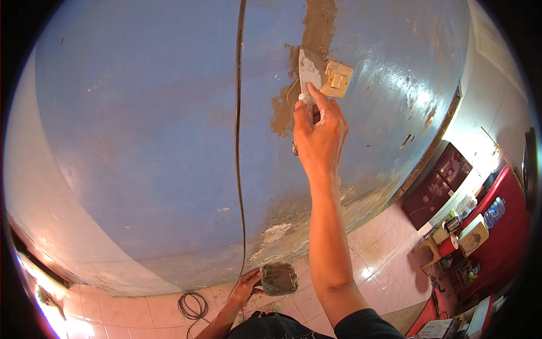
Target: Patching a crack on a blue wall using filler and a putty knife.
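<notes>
My right hand (319, 130) grips a putty knife (308, 68), its pale smeared blade laid on a brown streak of wet filler (316, 22) on the blue wall (141, 113), just left of a beige wall switch (337, 79). Low in the view, my left hand (246, 285) holds a small square container (279, 277) of grey-brown mixture by its left side.
A black cable (239, 141) hangs down the wall to a coil (192, 305) on the pink tiled floor (135, 313). At the right stand a maroon fridge (435, 186), a wooden stool (429, 254), a red cloth-covered area (505, 226) with a water jug and assorted household items.
</notes>
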Demonstrator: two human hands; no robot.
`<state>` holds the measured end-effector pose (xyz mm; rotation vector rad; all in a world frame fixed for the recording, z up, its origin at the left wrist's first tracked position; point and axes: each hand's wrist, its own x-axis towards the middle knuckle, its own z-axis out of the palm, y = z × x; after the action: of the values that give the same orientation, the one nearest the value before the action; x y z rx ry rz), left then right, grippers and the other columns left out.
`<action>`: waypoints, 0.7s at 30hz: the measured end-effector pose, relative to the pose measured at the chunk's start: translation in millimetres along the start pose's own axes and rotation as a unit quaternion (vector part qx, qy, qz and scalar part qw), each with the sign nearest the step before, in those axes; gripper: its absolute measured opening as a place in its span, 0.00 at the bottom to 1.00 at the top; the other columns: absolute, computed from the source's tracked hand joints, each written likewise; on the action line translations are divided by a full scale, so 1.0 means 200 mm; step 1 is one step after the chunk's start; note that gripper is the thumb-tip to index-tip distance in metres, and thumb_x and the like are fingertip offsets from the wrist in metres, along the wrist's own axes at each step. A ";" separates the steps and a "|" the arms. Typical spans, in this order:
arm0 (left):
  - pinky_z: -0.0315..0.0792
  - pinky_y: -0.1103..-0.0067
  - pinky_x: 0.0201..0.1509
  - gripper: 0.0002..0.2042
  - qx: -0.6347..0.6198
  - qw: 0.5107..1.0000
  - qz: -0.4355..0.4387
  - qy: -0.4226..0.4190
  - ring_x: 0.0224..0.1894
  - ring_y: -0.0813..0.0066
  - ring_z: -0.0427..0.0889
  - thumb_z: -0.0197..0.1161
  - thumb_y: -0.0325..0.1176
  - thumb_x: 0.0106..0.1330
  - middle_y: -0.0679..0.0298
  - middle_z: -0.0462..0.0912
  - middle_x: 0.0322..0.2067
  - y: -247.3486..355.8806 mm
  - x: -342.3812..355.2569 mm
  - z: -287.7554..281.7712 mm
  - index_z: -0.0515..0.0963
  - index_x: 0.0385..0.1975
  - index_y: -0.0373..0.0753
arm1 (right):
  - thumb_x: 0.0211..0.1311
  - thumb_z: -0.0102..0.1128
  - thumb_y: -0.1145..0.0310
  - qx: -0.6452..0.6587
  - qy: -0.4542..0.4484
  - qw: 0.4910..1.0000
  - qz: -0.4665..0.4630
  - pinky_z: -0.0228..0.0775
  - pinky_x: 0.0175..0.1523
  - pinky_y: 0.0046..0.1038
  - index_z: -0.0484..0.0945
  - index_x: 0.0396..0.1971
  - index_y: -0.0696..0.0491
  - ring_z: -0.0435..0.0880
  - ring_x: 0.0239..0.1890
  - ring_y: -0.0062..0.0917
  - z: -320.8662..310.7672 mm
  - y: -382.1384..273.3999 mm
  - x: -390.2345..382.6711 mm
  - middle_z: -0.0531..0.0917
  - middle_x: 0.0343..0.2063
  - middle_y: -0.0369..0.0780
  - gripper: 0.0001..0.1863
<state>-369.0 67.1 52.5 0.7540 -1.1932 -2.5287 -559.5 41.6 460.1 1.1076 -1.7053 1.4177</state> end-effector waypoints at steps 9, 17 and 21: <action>0.87 0.74 0.36 0.26 -0.009 1.000 0.027 -0.012 0.53 0.67 0.85 0.61 0.40 0.75 0.57 0.83 0.54 -0.02 0.05 -0.03 0.70 0.67 0.30 | 0.66 0.62 0.71 -0.069 -0.070 0.995 0.000 0.76 0.40 0.38 0.80 0.59 0.56 0.82 0.34 0.36 -0.01 0.05 -0.17 0.79 0.34 0.44 0.22; 0.86 0.75 0.38 0.25 -0.016 0.999 0.025 -0.014 0.51 0.65 0.87 0.61 0.38 0.76 0.53 0.82 0.57 0.04 -0.02 0.05 0.69 0.66 0.28 | 0.63 0.64 0.74 -0.036 -0.160 0.986 0.011 0.76 0.35 0.37 0.82 0.57 0.55 0.82 0.32 0.36 -0.09 0.08 -0.52 0.80 0.32 0.43 0.20; 0.85 0.73 0.39 0.26 -0.036 0.998 0.014 -0.043 0.51 0.64 0.86 0.62 0.39 0.75 0.54 0.81 0.57 -0.04 -0.02 0.02 0.69 0.66 0.28 | 0.64 0.64 0.73 0.006 -0.164 0.984 0.063 0.77 0.36 0.34 0.83 0.56 0.55 0.83 0.32 0.29 -0.24 0.04 -0.48 0.82 0.34 0.42 0.20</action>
<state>-368.4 76.3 50.4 0.6118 -1.1252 -2.5892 -527.0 109.2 381.3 1.3174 -2.0292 1.3800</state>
